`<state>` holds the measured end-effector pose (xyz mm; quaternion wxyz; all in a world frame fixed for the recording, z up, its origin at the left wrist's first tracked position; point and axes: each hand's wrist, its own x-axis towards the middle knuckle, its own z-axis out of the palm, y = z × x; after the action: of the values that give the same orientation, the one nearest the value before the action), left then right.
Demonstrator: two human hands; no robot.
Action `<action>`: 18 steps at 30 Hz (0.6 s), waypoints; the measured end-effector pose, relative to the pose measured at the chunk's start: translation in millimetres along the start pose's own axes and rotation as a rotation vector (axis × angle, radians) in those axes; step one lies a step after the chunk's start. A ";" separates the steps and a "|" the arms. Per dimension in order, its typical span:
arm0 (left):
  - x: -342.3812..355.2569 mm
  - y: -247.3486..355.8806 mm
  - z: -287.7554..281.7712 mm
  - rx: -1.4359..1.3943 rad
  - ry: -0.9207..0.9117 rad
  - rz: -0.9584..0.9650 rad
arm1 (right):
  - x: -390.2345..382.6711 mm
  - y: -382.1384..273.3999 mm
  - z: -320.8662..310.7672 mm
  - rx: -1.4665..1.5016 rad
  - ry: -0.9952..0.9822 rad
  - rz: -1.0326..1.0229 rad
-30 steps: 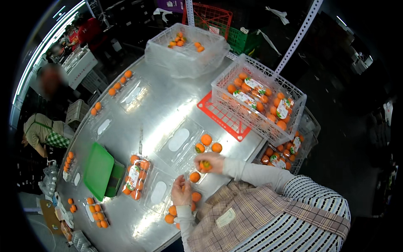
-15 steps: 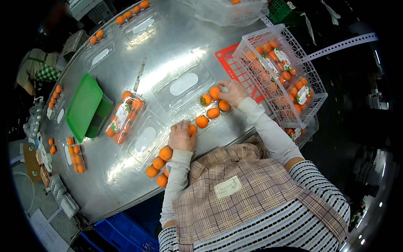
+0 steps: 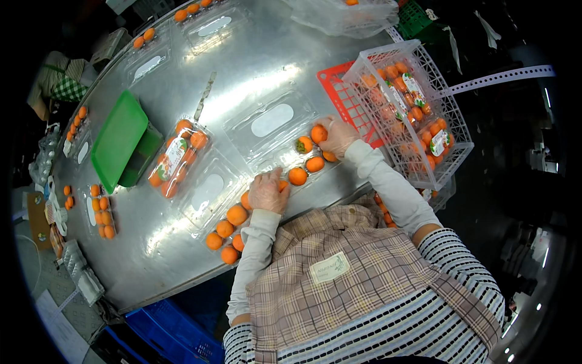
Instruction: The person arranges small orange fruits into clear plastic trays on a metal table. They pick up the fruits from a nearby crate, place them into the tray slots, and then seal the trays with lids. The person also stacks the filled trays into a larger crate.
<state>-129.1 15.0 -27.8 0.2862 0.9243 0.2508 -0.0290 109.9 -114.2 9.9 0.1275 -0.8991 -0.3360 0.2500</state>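
Observation:
My right hand (image 3: 339, 138) is curled over the right end of an open clear plastic clamshell, its fingers on an orange persimmon (image 3: 318, 133). It partly covers another persimmon below. More persimmons sit in that tray, one showing its green calyx (image 3: 304, 144). At the tray's left end, my left hand (image 3: 268, 193) bends round a persimmon (image 3: 283, 185) that its fingers partly hide. The lid (image 3: 271, 119) lies folded back, with a white oval label. Left of my left wrist, several persimmons (image 3: 236, 214) sit in a second open clamshell (image 3: 209, 193).
A closed, labelled persimmon pack (image 3: 174, 158) lies beside a green bin (image 3: 121, 139). At right, a clear crate (image 3: 418, 115) holds filled packs near a red crate (image 3: 339, 97). Other packs line the metal table's far side. A co-worker's sleeve (image 3: 66, 79) shows at far left.
The view has shifted slightly, moving the table's contents in the picture. My right fingers now cover more of the lower right persimmon; both hands stay at the same tray.

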 end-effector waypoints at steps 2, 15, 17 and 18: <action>-4.0 1.7 0.0 -0.015 -0.010 -0.005 | -10.3 -0.6 -9.9 0.238 -0.008 0.062; -8.9 60.7 -43.3 -0.703 0.209 0.090 | -76.1 -32.4 13.7 1.697 -0.409 0.160; -10.6 63.5 -51.4 -0.677 0.268 0.181 | -87.5 -44.9 10.2 1.631 -0.446 0.095; -14.4 62.0 -54.2 -0.700 0.257 0.157 | -90.3 -45.5 11.6 1.587 -0.457 0.070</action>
<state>-116.7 -6.0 52.2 0.5520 0.7832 0.2079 0.1965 20.5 -140.0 51.0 0.6452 -0.4786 -0.0489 0.5936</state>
